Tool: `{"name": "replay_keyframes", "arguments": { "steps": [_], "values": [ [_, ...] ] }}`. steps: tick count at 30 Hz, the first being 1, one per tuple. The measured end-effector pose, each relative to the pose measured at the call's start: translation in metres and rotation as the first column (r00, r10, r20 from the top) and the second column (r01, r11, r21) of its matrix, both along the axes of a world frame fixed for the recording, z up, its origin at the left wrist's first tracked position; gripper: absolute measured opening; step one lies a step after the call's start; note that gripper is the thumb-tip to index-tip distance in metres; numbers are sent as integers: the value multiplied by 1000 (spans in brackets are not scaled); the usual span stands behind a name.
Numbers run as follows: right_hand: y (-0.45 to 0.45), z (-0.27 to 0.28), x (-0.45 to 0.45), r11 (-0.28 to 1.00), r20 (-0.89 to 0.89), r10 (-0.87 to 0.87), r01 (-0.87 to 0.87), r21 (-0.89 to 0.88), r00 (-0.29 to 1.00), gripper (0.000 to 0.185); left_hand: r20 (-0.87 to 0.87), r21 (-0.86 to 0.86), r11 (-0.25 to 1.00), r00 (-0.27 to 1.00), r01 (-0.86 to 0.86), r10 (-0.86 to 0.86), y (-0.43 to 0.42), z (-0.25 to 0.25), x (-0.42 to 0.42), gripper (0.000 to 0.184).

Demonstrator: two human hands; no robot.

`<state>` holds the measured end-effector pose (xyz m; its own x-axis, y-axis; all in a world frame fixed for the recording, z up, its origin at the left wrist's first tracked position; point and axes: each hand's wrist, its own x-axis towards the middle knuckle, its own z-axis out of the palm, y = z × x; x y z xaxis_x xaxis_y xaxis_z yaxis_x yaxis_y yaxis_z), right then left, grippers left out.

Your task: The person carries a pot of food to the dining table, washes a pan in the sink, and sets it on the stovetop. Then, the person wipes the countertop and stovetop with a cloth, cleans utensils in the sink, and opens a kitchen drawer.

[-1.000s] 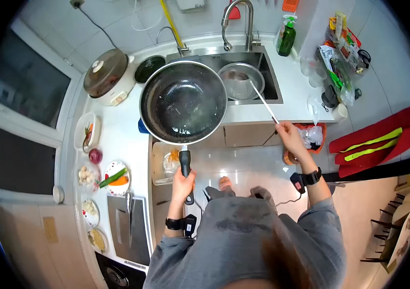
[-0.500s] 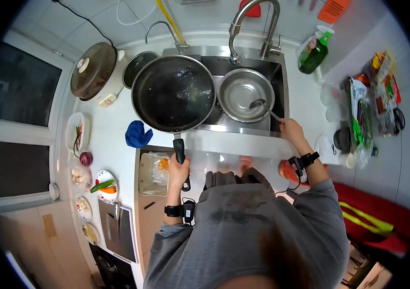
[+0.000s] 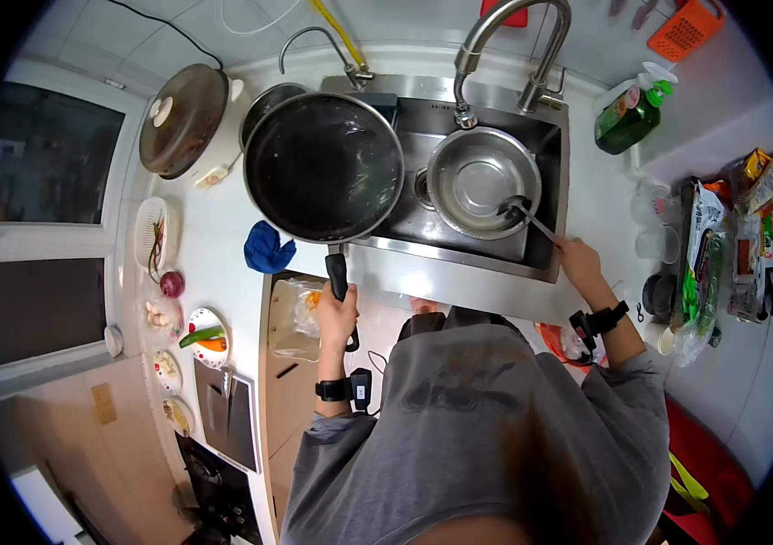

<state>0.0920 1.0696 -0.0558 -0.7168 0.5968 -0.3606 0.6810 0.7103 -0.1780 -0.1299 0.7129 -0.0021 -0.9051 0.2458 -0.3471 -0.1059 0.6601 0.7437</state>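
Observation:
My left hand [image 3: 336,313] is wrapped round the black handle of a dark frying pan [image 3: 323,168], held over the counter and the left part of the sink. The pan's inside looks wet. My right hand [image 3: 581,263] grips the handle of a metal ladle [image 3: 536,221]. The ladle's head rests in or just over a steel basin [image 3: 477,182], which sits in the sink [image 3: 563,182] below the faucet. A blue cloth [image 3: 266,248] lies on the counter beside the pan.
Left of the pan stand a lidded cooker [image 3: 185,123] and a partly covered bowl [image 3: 268,98]. Down the left counter are a white basket [image 3: 152,241], an onion [image 3: 172,284], a vegetable plate [image 3: 207,318] and a knife on a board [image 3: 241,422]. A green bottle [image 3: 627,123] stands right.
The ladle has come down to the basin, its head now at the basin's lower right. The pan, still in my left hand, has shifted slightly left in view. The camera view has also turned.

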Motion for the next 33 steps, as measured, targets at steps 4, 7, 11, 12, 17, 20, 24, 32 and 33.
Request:
{"name": "replay_keyframes", "arguments": {
  "steps": [4,7,11,12,17,20,24,32,33],
  "values": [
    [8,1,2,999,-29,26,-26,22,999,25,-70,-67,997,996,45,-50,-3,2,-9,22],
    [12,3,4,998,-16,53,-53,21,998,25,-158,-147,983,978,113,-136,-7,-2,-16,24],
    [13,-4,-3,996,-50,74,-72,46,996,25,-149,-127,986,980,110,-129,-8,-3,-21,24],
    [13,-6,-5,999,-99,44,-41,33,994,25,-213,-146,980,964,133,-162,-9,-8,-24,24],
    [-8,-32,-8,995,-240,-96,91,-33,966,26,-368,-179,969,902,170,-226,-4,-7,-29,24],
    [-18,-50,-8,987,-303,-161,155,-43,939,29,-379,-213,961,891,177,-249,-4,-7,-33,24],
    [-25,-58,-5,985,-316,-165,174,0,934,29,-360,-256,945,888,203,-288,-3,-8,-35,24],
    [-37,-63,-3,985,-245,-132,154,75,961,25,-391,-330,921,859,205,-331,-4,-11,-35,23],
    [-38,-61,-5,987,-134,-114,127,94,984,25,-444,-334,921,828,200,-341,-4,-12,-35,23]
  ]
}}
